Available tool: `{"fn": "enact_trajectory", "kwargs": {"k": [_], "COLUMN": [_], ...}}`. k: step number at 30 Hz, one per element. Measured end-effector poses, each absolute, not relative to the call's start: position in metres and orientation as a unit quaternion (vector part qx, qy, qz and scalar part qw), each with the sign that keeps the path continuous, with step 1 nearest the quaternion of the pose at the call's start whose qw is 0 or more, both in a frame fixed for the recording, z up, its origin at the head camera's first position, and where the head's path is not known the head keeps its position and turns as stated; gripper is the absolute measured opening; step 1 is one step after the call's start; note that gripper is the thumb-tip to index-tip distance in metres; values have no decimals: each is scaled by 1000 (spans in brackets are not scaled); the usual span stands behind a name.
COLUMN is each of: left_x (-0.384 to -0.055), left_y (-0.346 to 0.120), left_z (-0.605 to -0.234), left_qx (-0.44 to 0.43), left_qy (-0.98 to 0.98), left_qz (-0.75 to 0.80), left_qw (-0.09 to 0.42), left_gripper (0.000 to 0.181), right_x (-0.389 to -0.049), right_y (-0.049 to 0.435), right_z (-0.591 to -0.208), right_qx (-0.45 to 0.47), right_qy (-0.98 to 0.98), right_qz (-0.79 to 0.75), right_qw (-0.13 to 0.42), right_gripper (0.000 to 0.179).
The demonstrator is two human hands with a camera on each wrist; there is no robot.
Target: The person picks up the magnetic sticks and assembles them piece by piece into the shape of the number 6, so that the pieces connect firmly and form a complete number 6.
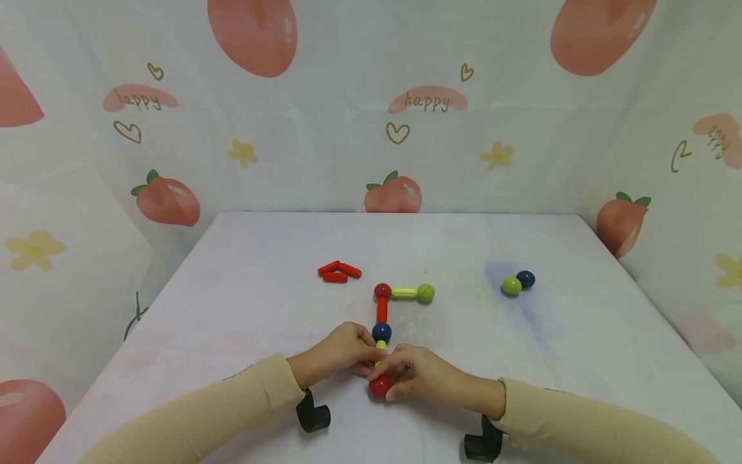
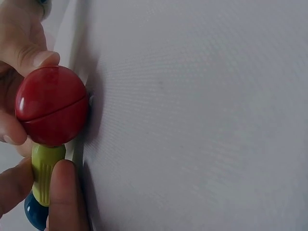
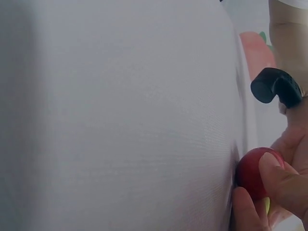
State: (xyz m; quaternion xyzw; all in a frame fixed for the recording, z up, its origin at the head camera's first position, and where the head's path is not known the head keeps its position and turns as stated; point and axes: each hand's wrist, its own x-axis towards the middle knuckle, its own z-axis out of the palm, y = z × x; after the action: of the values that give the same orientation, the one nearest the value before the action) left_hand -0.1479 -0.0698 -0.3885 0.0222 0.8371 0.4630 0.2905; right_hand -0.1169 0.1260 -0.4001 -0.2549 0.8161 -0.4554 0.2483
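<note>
Head view: on the white cloth-covered bench (image 1: 261,309), the left hand (image 1: 342,348) pinches a ribbed yellow-green plastic rod (image 1: 380,345); the right hand (image 1: 426,375) grips a glossy red plastic ball (image 1: 379,388) at its near end. Probably they're being joined; next calls for firm pressing. Counted: two red, two dark-blue plastic balls (image 1: 382,332), two green plastic balls (image 1: 512,286); four red plastic rods (image 1: 335,278), two yellow-green.

Left wrist: ball meets rod.

Right wrist: thumb and fingers clasp the ball.

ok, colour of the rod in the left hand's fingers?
Yellow-green, with lengthwise grooves; the rod shows best in the left wrist view.
</note>
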Motion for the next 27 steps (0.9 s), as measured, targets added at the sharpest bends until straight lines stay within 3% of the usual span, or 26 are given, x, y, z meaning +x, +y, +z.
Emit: {"fn": "enact_trajectory", "kwargs": {"k": [27], "left_x": [-152], "left_y": [-75], "left_z": [-388], "left_qx": [34], "left_qy": [830], "left_qz": [467], "left_qw": [303], "left_gripper": [17], "right_x": [-117], "right_y": [124], "right_z": [-399], "right_qx": [-245], "right_qy": [823], "right_qz": [-445], "right_qw": [256], "right_gripper": [30]}}
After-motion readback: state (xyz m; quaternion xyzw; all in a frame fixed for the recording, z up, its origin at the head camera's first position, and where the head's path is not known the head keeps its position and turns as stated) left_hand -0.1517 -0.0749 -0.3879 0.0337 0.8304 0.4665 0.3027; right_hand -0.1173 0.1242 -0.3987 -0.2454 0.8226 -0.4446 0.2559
